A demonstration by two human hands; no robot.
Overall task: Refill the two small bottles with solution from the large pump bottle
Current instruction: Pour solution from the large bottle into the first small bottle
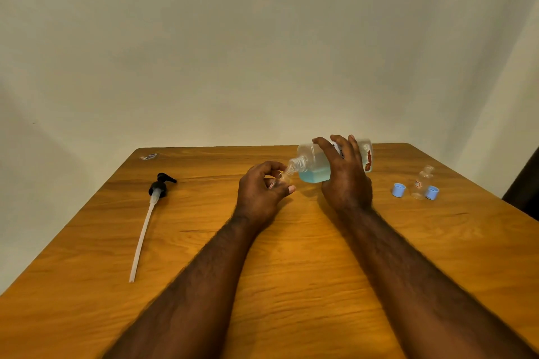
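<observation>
Large bottle (312, 161): clear plastic, part full of blue liquid, pump off, held on its side toward the 12 o'clock edge of the table (291, 256), open neck pointing to 9 o'clock. The right hand (347, 181) wraps its body from above, a sound hold for something judged fairly heavy, slick and slightly squeezable. Small bottle (284, 178): clear, judged light and easily tipped, pinched in the left hand's (258, 192) curled fingers, mouth right at the large neck; second small bottle (423, 182) stands at 3 o'clock between blue caps (398, 190).

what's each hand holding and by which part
The right hand grips the large bottle around its body, tipped on its side. The left hand pinches a small bottle by its body, its neck at the large bottle's mouth.
</observation>
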